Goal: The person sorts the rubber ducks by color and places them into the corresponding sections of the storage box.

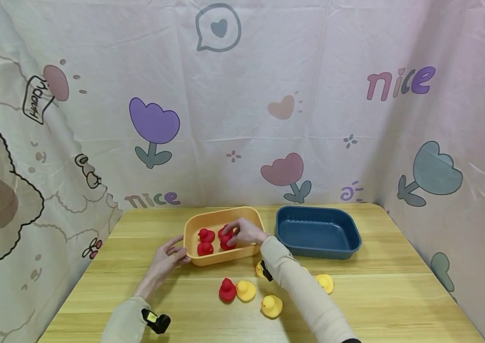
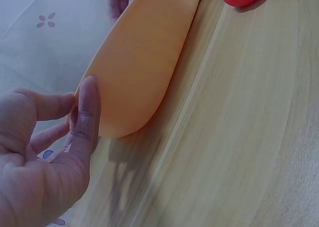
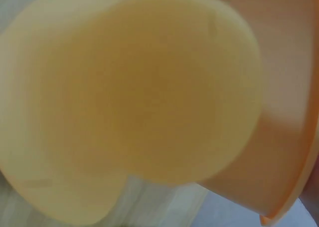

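My left hand pinches the left rim of an orange plastic bin; the left wrist view shows the thumb and fingers on either side of the rim. Inside this bin sit several red rubber ducks, among them one at the back left and one at the front left. My right hand reaches over the right side and holds a red rubber duck low in the bin, its fingers partly covering the ducks there. A blurred yellow rubber duck fills most of the right wrist view, hiding that hand's fingers.
A dark blue bin stands at the right with nothing in it. In front lie a red duck and yellow ducks, one beside it, one nearer, one at the right. My right forearm partly covers others. A printed curtain hangs behind.
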Available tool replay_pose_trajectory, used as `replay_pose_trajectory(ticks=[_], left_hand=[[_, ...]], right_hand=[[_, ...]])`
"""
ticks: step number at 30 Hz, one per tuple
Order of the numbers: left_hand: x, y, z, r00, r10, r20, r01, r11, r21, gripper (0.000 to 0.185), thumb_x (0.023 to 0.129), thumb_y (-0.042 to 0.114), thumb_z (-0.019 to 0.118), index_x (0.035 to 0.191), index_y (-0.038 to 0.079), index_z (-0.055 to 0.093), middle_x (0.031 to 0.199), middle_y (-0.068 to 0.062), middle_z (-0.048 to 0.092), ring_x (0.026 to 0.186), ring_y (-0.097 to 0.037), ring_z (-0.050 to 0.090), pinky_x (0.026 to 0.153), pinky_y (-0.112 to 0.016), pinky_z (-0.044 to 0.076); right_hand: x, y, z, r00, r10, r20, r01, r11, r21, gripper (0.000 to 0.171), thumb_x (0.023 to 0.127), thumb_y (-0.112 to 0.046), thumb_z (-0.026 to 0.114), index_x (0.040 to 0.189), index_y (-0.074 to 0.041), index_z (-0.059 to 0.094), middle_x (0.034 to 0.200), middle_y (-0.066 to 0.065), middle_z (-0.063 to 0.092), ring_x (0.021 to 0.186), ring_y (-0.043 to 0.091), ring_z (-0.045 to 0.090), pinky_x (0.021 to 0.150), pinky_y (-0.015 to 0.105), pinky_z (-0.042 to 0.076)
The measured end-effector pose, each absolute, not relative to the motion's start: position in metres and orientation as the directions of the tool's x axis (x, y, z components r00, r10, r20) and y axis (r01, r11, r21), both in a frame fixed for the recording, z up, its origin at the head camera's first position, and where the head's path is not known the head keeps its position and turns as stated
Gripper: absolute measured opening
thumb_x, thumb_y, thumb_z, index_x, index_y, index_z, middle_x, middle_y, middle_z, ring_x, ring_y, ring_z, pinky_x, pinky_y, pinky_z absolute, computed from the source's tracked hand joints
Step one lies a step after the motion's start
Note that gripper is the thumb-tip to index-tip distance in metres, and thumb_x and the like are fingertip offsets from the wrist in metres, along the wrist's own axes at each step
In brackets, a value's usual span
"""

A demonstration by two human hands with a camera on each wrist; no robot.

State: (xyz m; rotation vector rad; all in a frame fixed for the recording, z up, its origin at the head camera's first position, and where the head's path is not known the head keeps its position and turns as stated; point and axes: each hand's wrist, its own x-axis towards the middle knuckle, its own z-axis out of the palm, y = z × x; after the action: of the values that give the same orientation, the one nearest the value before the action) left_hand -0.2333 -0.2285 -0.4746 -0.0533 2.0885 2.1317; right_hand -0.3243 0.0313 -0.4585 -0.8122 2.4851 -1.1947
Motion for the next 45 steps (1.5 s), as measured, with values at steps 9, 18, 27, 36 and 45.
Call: replay_pose_trajectory(ticks=[9, 18, 27, 36, 45], left_hand=[[-0.233, -0.229, -0.475, -0.986, 0.113, -0.120, -0.124, -0.026, 0.992, 0.061, 0.088, 0.006, 0.053, 0.140, 0.001, 0.021, 0.088, -0.004, 0.059, 0.069, -0.010, 0.063, 0.073, -0.025, 0.057], [-0.233, -0.229, -0.475, -0.985, 0.121, -0.126, -0.130, -0.029, 0.991, 0.062, 0.088, 0.007, 0.053, 0.140, 0.002, 0.021, 0.088, -0.002, 0.060, 0.069, -0.010, 0.063, 0.074, -0.026, 0.056], [-0.233, -0.228, -0.473, -0.984, 0.122, -0.127, -0.132, -0.031, 0.991, 0.062, 0.088, 0.007, 0.053, 0.140, 0.002, 0.021, 0.089, -0.002, 0.060, 0.070, -0.010, 0.063, 0.076, -0.029, 0.056], [-0.230, -0.226, -0.467, -0.981, 0.120, -0.151, -0.155, -0.028, 0.987, 0.059, 0.089, 0.003, 0.050, 0.140, 0.001, 0.021, 0.084, 0.000, 0.059, 0.069, -0.012, 0.063, 0.076, -0.030, 0.056], [-0.233, -0.230, -0.475, -0.984, 0.114, -0.136, -0.139, -0.025, 0.990, 0.062, 0.088, 0.006, 0.053, 0.140, 0.002, 0.020, 0.088, -0.002, 0.059, 0.070, -0.011, 0.063, 0.075, -0.028, 0.056]], right_hand=[[-0.327, 0.030, -0.464, -0.813, -0.582, -0.020, -0.356, 0.523, -0.775, 0.029, 0.066, -0.010, 0.077, 0.094, -0.014, 0.069, 0.094, 0.000, 0.065, 0.075, 0.015, 0.056, 0.061, 0.017, 0.050], [-0.328, 0.026, -0.467, -0.802, -0.596, -0.025, -0.339, 0.490, -0.803, 0.030, 0.066, -0.004, 0.076, 0.094, -0.008, 0.069, 0.098, 0.004, 0.066, 0.078, 0.016, 0.054, 0.062, 0.017, 0.047], [-0.328, 0.024, -0.469, -0.809, -0.586, -0.046, -0.315, 0.498, -0.808, 0.030, 0.065, -0.003, 0.076, 0.094, -0.007, 0.069, 0.100, 0.003, 0.065, 0.081, 0.014, 0.056, 0.068, 0.017, 0.048], [-0.328, 0.022, -0.470, -0.814, -0.578, -0.056, -0.306, 0.508, -0.805, 0.029, 0.065, -0.004, 0.076, 0.093, -0.010, 0.070, 0.098, 0.002, 0.065, 0.081, 0.012, 0.055, 0.071, 0.018, 0.049], [-0.327, 0.020, -0.468, -0.809, -0.586, -0.054, -0.323, 0.519, -0.791, 0.030, 0.067, -0.004, 0.075, 0.096, -0.007, 0.069, 0.101, 0.004, 0.065, 0.082, 0.011, 0.055, 0.074, 0.018, 0.049]])
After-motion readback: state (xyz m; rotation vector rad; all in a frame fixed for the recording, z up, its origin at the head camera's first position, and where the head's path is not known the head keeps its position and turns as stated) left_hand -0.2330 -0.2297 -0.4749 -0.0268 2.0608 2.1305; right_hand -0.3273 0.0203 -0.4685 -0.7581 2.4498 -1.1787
